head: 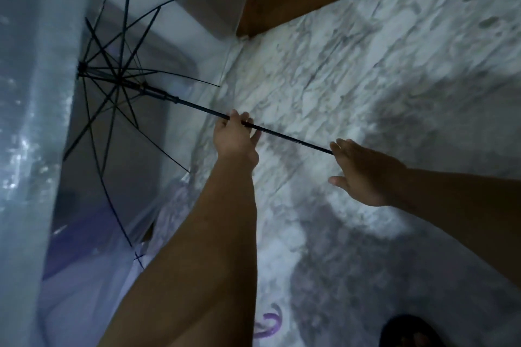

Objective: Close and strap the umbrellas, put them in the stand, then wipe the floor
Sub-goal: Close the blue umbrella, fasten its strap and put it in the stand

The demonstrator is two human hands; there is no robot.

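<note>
While the left hand grips the open umbrella's shaft, the right hand (fingers spread) touches its near end.

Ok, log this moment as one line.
umbrella: open, clear canopy | left hand: grips shaft | right hand: at handle end, fingers straight | floor: marble

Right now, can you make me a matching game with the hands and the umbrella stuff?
Things:
1. left hand
2. right hand
3. umbrella ribs
4. purple curved handle

States:
a. spread out, open
b. lying on the marble floor
c. curled round the middle of the black shaft
d. at the shaft's near end, fingers straight

Pairs: 1-c, 2-d, 3-a, 4-b
</note>
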